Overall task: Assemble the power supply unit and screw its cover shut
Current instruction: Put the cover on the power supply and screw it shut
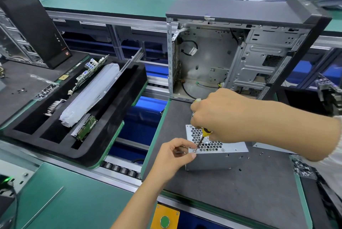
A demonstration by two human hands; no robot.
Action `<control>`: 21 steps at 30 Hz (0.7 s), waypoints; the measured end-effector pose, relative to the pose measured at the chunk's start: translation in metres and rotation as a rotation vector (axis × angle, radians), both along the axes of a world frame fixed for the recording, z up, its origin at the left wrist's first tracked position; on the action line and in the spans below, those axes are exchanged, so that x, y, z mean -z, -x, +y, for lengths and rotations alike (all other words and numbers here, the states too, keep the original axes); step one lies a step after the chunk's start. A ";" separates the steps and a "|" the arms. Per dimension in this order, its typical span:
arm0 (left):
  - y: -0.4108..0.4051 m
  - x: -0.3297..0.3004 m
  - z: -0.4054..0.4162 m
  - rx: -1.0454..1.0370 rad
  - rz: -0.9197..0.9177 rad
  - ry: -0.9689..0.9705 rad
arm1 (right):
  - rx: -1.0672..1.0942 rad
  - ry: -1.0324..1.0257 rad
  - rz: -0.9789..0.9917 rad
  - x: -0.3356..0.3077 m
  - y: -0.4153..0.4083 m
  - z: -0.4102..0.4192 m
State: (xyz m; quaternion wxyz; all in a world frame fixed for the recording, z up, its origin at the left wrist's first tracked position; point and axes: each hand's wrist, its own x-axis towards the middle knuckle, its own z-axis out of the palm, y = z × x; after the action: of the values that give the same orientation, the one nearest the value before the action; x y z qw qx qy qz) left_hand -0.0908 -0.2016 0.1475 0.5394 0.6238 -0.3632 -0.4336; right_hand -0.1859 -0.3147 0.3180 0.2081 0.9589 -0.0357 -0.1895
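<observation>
- Power supply unit (pixel 212 160) is set on the dark desk (pixel 240 191) mat, near its left edge, before the open computer case (pixel 231 58).
- Screwdriver (pixel 202 137) is gripped by the right hand (pixel 220 115), tip at the cover's front-left corner.
- That corner is pinched by the left hand (pixel 175 156).
- Bare mat is seen nearer the person.

Your right hand (pixel 220 114) is hiding most of the screwdriver (pixel 202 137) handle, and the screw under its tip is perhaps too small to make out.
</observation>
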 end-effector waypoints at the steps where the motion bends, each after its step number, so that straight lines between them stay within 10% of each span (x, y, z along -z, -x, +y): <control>1: 0.000 0.000 -0.001 -0.008 0.000 -0.001 | 0.004 0.004 0.010 0.000 -0.002 0.000; 21: -0.004 0.001 -0.004 0.001 0.048 -0.046 | -0.017 -0.035 -0.035 -0.003 -0.003 -0.003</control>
State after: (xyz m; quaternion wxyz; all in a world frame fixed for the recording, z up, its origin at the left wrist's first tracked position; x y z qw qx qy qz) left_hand -0.0870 -0.2059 0.1462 0.5332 0.6253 -0.3404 -0.4570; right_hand -0.1828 -0.3175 0.3215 0.1922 0.9658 -0.0277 -0.1716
